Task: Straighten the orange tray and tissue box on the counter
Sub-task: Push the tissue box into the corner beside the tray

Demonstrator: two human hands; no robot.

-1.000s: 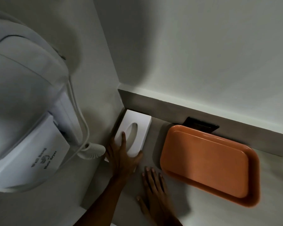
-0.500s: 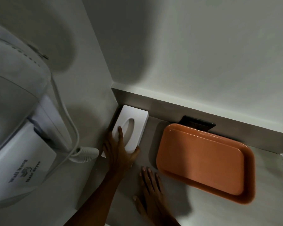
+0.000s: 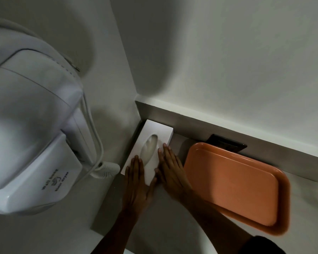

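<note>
A white tissue box [image 3: 154,132] with an oval slot lies in the back left corner of the grey counter [image 3: 173,220], its long side along the left wall. My left hand [image 3: 136,186] rests flat on the box's near end, thumb at its near right corner. My right hand [image 3: 171,169] lies flat against the box's right side, fingers pointing toward the back wall. The orange tray [image 3: 235,182] sits empty to the right, angled, with its far edge near the backsplash. Neither hand touches the tray.
A white wall-mounted hair dryer [image 3: 31,125] with its cord and nozzle [image 3: 105,169] hangs on the left wall next to the box. A dark rectangular item [image 3: 226,143] lies behind the tray against the backsplash. The counter ends at the right beyond the tray.
My right hand has moved from the bare counter up against the right side of the tissue box. My left hand stays on the box's near end. The view shifted slightly.
</note>
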